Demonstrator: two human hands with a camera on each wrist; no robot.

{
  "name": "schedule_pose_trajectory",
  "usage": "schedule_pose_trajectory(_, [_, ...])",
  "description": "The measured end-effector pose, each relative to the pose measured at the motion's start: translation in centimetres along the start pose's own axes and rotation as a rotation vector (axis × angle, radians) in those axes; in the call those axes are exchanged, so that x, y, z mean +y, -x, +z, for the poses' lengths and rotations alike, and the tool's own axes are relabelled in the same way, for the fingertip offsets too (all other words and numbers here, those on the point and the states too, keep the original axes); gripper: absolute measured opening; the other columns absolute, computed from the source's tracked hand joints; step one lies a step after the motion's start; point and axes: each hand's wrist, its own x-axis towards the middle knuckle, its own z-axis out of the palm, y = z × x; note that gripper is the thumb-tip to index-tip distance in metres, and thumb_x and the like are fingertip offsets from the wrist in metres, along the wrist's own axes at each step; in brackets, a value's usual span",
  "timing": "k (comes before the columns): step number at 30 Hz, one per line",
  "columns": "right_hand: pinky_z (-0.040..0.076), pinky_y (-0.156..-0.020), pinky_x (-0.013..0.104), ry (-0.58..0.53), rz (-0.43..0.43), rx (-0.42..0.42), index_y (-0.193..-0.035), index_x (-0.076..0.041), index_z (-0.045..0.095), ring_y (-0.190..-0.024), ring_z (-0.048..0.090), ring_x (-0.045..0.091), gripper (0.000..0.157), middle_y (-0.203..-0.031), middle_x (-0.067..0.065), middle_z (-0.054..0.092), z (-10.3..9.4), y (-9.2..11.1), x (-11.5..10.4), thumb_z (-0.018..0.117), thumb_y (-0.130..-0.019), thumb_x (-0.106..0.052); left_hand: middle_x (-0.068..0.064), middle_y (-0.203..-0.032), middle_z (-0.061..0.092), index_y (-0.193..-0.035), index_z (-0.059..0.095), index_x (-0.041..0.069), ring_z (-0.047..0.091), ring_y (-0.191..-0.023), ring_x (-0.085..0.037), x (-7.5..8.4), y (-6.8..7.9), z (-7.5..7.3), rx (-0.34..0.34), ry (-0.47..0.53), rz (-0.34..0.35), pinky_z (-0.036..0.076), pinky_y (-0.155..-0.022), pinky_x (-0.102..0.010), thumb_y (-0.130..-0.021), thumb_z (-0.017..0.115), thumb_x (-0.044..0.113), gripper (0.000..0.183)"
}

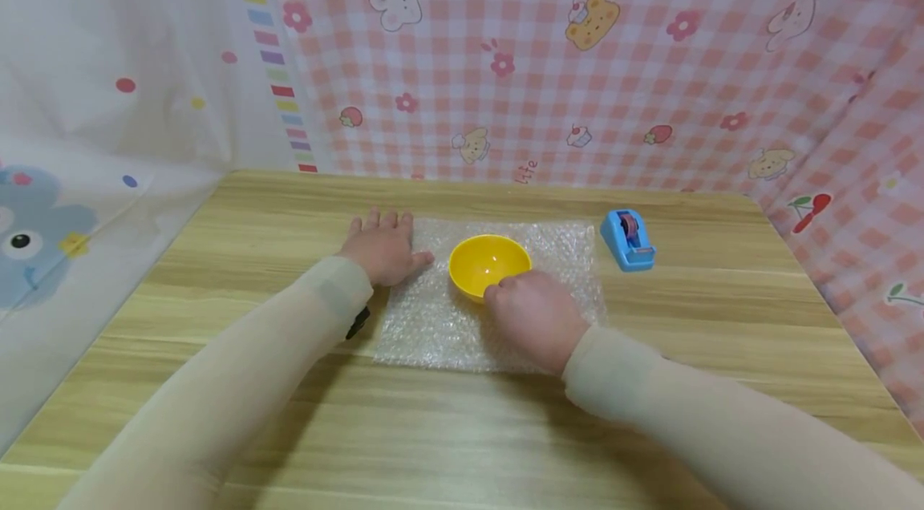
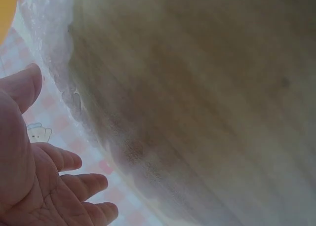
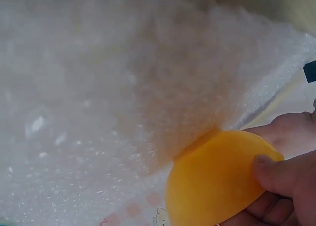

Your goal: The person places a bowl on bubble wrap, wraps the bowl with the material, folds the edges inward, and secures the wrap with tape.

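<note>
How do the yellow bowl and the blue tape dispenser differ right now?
The bowl is round, hollow and wider; the tape dispenser is narrower and holds a roll of tape.
The right hand grips the bowl at its rim, while no hand touches the tape dispenser.
The bowl is over the bubble wrap; the tape dispenser sits on the bare table to its right.
Both are brightly coloured.

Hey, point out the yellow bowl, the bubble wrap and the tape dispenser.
Yellow bowl [image 1: 487, 260], head view: inner surface.
Bubble wrap [image 1: 440, 327], head view: near-left part.
Tape dispenser [image 1: 622, 248], head view: blue body.
</note>
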Motion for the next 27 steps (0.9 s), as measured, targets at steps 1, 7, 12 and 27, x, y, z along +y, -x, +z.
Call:
schedule_pose_trajectory(1, [0.064,-0.076,0.037,0.002,0.0,-0.008,-0.102,-0.008,0.076,-0.064,0.057,0.018,0.013,-0.083,0.006,0.074,0.02,0.01,-0.01,0.083,-0.092,-0.013,-0.021,-0.175,0.017,-0.169,0.016,0.005,0.006,-0.162,-0.05,0.02,-0.01,-0.01,-0.003,0.001,-0.002,0.004,-0.13,-0.068,-0.105,0.046,0.067,0.094])
schedule_pose_trajectory(7, [0.064,-0.077,0.036,0.015,0.0,-0.027,-0.102,-0.008,0.076,-0.065,0.057,0.017,0.011,-0.084,0.005,0.074,0.22,0.01,0.02,0.081,-0.093,-0.012,-0.022,-0.175,0.02,-0.169,0.015,0.005,0.012,-0.162,-0.049,0.06,-0.13,-0.05,-0.024,-0.004,-0.011,0.006,-0.13,-0.067,-0.105,0.046,0.066,0.094])
schedule_pose_trajectory(12, [0.064,-0.079,0.036,0.018,0.004,-0.043,-0.104,-0.008,0.076,-0.067,0.058,0.018,0.014,-0.085,0.005,0.074,0.46,0.02,0.14,0.082,-0.093,-0.013,-0.021,-0.174,0.022,-0.169,0.014,0.005,0.017,-0.162,-0.046,0.18,-0.35,0.03,-0.052,-0.003,0.005,0.008,-0.131,-0.065,-0.106,0.047,0.062,0.092])
schedule_pose_trajectory(27, [0.063,-0.089,0.038,0.01,-0.003,-0.067,-0.108,-0.007,0.075,-0.077,0.066,0.021,0.015,-0.093,0.007,0.077,0.64,0.05,0.24,0.079,-0.095,-0.011,-0.018,-0.17,0.035,-0.169,0.012,0.004,0.036,-0.156,-0.039,0.76,-0.76,0.05,-0.024,0.016,0.093,0.024,-0.13,-0.057,-0.107,0.057,0.047,0.088])
